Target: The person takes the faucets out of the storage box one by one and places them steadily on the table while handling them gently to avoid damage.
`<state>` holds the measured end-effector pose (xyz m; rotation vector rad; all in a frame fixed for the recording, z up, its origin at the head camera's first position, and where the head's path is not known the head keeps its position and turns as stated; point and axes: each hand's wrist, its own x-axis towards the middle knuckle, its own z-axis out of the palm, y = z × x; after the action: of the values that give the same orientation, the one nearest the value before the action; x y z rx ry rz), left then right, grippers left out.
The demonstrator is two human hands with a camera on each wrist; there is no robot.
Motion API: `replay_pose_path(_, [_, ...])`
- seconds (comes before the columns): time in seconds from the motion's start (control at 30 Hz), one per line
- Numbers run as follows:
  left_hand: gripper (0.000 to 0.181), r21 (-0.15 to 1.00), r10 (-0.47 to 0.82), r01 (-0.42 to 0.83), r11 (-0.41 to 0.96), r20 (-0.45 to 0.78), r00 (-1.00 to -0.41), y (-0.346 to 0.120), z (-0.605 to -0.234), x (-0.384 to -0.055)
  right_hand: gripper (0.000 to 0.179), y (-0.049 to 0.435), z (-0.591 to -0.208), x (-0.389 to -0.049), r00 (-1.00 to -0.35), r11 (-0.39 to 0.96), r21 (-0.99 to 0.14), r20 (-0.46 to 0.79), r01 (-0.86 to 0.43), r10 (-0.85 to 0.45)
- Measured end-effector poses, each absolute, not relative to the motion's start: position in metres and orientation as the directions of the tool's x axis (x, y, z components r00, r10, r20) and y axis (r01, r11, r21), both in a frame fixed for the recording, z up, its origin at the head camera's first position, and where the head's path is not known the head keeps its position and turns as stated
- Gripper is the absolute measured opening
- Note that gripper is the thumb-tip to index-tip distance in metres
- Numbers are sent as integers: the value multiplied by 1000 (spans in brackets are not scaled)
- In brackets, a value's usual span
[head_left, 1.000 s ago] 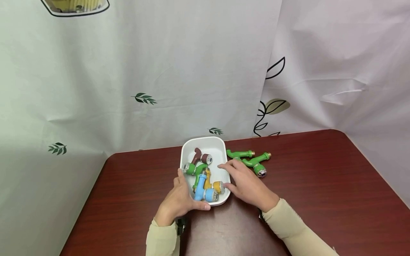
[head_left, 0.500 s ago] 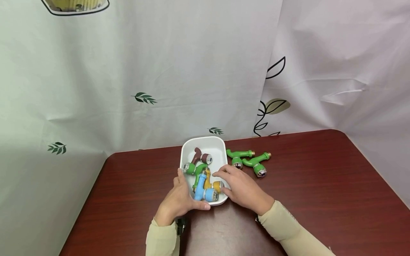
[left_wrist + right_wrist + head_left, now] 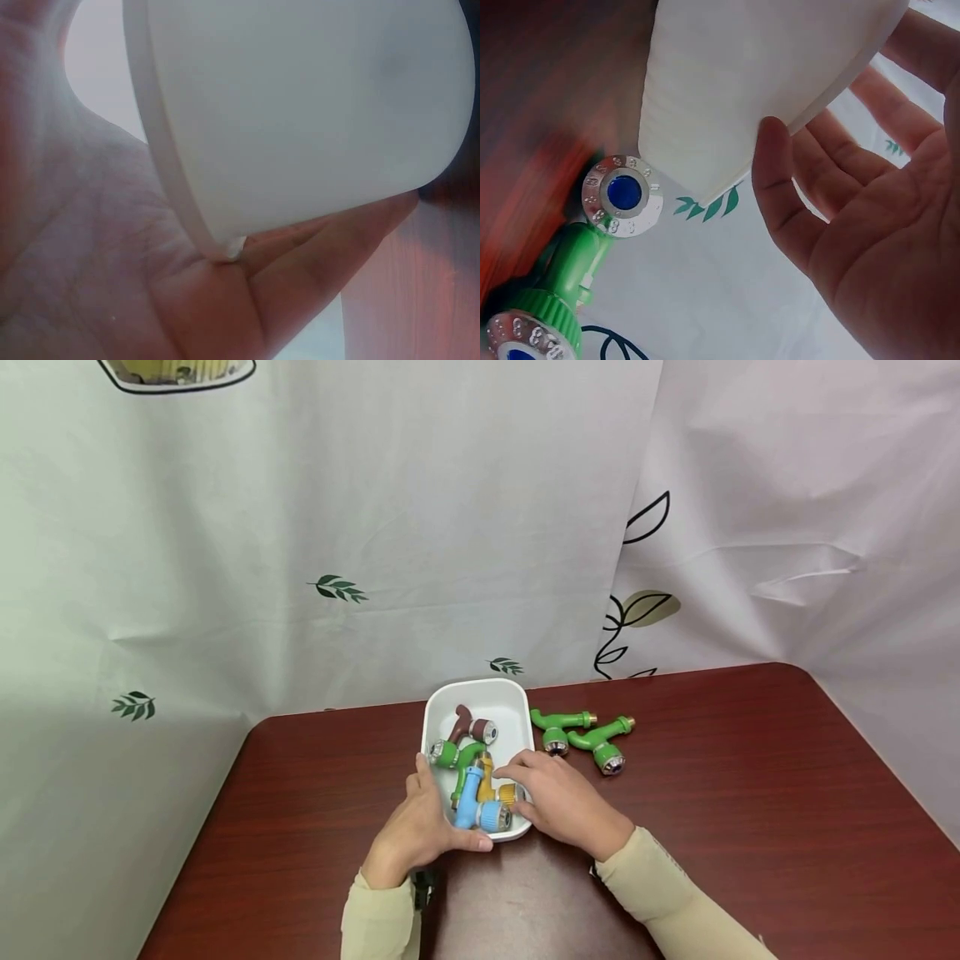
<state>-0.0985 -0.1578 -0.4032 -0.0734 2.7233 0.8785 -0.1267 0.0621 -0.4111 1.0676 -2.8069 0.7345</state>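
A white plastic tub (image 3: pixel 480 689) holds a brown tap (image 3: pixel 461 727), a green tap (image 3: pixel 446 755), a yellow tap (image 3: pixel 486 781) and a blue tap (image 3: pixel 468 797). My left hand (image 3: pixel 416 827) grips the tub's near left corner, thumb along the near rim; the left wrist view shows its fingers against the tub wall (image 3: pixel 315 112). My right hand (image 3: pixel 566 802) reaches over the right rim, with thumb and forefinger spread about the yellow tap's ribbed handle. Whether they touch it cannot be told. In the right wrist view one finger (image 3: pixel 772 157) lies outside the tub wall.
Two green taps (image 3: pixel 557 722) (image 3: pixel 600 742) lie on the dark red wooden table (image 3: pixel 735 793), just right of the tub. A pale cloth with leaf prints (image 3: pixel 405 527) hangs behind the table's far edge.
My right hand has moved left and slightly toward me, farther over the tub's rim and nearer the yellow tap. The left hand, tub and taps look the same.
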Motion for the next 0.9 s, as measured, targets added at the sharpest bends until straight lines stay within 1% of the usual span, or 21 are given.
replay_pose_path(0.17, [157, 572, 40, -131, 810, -276, -960, -157, -405, -98, 39, 60, -407, -129, -766, 659, -418, 167, -626, -621])
replay_pose_path(0.47, [156, 571, 36, -133, 810, -274, -961, -158, -404, -99, 37, 49, -405, -133, -769, 694, -376, 86, -614, -633])
replay_pose_path(0.73, [156, 568, 33, -132, 812, -270, -962, -158, -403, -100, 38, 43, -406, -135, -787, 712, -381, 71, -589, -613])
replay_pose_path(0.9, [157, 569, 37, -131, 812, -274, -961, -158, -403, -100, 35, 37, -406, -135, -803, 748, -333, 49, -574, -594])
